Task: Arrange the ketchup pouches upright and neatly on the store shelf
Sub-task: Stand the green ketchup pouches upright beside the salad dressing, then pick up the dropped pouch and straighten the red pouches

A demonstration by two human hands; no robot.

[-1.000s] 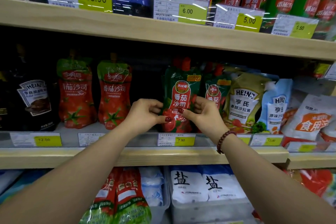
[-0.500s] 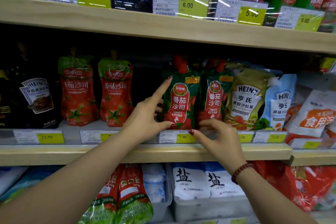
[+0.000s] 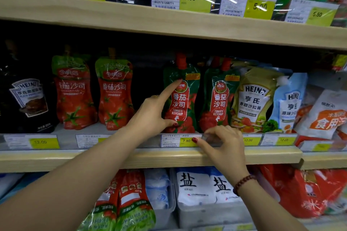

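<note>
— Here at the store shelf, what is each hand doing?

— My left hand [image 3: 150,114] is spread against the first ketchup pouch [image 3: 185,99]. The forefinger lies straight, its tip pressed on the glossy green film beside the round label. The thumb touches the pouch's lower left corner. Nothing is clasped, and the other fingers are hidden behind the palm.

— And the right?

— My right hand [image 3: 225,146] rests, loosely bent, on the clear plastic price rail [image 3: 67,141]. The forefinger stretches left and touches the yellow 7.90 tag [image 3: 180,140]. It holds nothing that I can make out. A bracelet [image 3: 244,182] of dark round beads circles that wrist.

— Where do the pouches stand?

— Both are upright and side by side. They are waisted in outline, with red spout caps on top and crinkled film catching the light. The first stands under my left fingertip, and the second ketchup pouch [image 3: 218,97] stands just above my right knuckles. Left of my left hand, past a dark gap, a red tomato-printed pouch [image 3: 114,95] and its twin [image 3: 73,95] stand upright too. Right of my right hand, a soft olive Heinz pouch [image 3: 253,99] sits just beside the second one, then a pale blue pouch [image 3: 289,103].

— The shelf itself?

— A pale wooden plank [image 3: 169,157], matte and grained, runs under my right palm. Below it are white salt bags [image 3: 193,185] in a grey bin [image 3: 206,215].
</note>
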